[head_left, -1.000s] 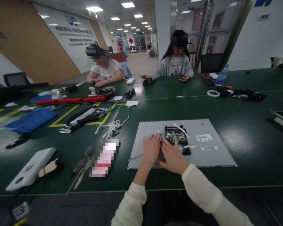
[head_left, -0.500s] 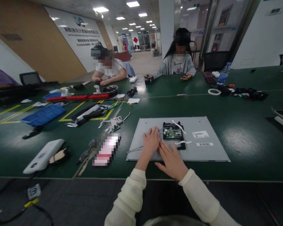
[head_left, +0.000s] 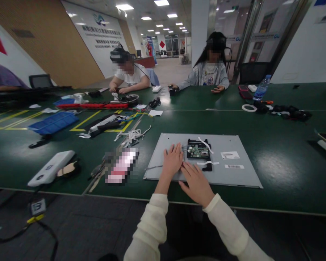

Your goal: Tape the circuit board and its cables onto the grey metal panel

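From my distant seat, I see the grey panel (head_left: 225, 177) flat on the table (head_left: 293, 156), just under both hands. The left hand (head_left: 174, 158) lies low over it, its fingers straight and close together. Whether its thumb pinches something, I cannot tell. The right hand (head_left: 196, 183) has its fingers extended side by side and its thumb standing apart, with nothing between; its fingertips meet the left hand near the thumb, and its palm is over the near edge.

The thin cable (head_left: 155, 167) runs out to the left from beneath the left hand. To the right of the left fingertips is the board (head_left: 197, 150) in its black frame, with one tape strip (head_left: 205, 144) across its upper corner and another (head_left: 208, 163) below it. Beyond these, farther right from the hands, are two labels (head_left: 230, 155) (head_left: 234, 166).

I judge the panel stiff, rather heavy for its thinness, and smooth enough to slip — better to hold it by two opposite edges. The board looks fragile, so I would keep fingers off it; the cable seems soft and light, best pressed flat, not pulled.
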The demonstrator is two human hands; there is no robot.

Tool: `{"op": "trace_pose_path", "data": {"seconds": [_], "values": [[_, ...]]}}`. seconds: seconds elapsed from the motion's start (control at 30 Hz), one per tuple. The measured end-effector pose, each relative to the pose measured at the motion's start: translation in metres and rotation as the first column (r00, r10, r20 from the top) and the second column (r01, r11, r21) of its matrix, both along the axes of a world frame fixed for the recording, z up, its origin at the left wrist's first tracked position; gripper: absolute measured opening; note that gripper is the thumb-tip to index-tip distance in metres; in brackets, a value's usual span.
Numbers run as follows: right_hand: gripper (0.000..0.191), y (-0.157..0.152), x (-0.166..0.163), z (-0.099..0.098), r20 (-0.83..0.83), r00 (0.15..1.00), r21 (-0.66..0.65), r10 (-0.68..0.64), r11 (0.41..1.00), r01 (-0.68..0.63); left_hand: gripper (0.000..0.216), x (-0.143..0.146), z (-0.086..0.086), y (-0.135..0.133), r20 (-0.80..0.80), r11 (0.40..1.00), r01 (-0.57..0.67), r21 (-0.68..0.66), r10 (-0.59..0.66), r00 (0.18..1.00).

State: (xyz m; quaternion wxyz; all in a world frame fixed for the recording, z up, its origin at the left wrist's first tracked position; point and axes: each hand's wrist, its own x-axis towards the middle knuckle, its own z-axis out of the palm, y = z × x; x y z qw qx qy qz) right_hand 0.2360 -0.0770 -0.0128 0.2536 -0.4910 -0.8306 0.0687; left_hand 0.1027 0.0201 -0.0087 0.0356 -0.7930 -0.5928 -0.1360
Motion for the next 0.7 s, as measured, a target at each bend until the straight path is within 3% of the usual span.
{"op": "trace_pose_path", "data": {"seconds": [0.2, 0.33, 0.5, 0.7], "values": [[0.043, -0.002, 0.004, 0.004, 0.034, 0.999, 0.03, 0.022, 0.999, -0.023, 0.046, -0.006, 0.012, -0.006, 0.241, 0.99, -0.089, 0.11, 0.06, 0.969], [0.051, 0.002, 0.028, 0.018, 0.144, 0.989, 0.089, 0.042, 0.995, -0.056, 0.042, -0.011, 0.02, -0.012, 0.358, 0.964, -0.126, 0.236, 0.035, 0.933], [0.064, 0.011, 0.059, 0.016, 0.257, 0.966, 0.063, 0.002, 0.998, -0.018, 0.038, -0.013, 0.025, -0.017, 0.408, 0.952, -0.128, 0.277, 0.004, 0.913], [0.069, 0.013, 0.062, 0.004, 0.277, 0.959, 0.017, -0.065, 0.998, 0.063, 0.036, -0.015, 0.027, -0.017, 0.42, 0.957, -0.101, 0.271, -0.023, 0.907]]}}
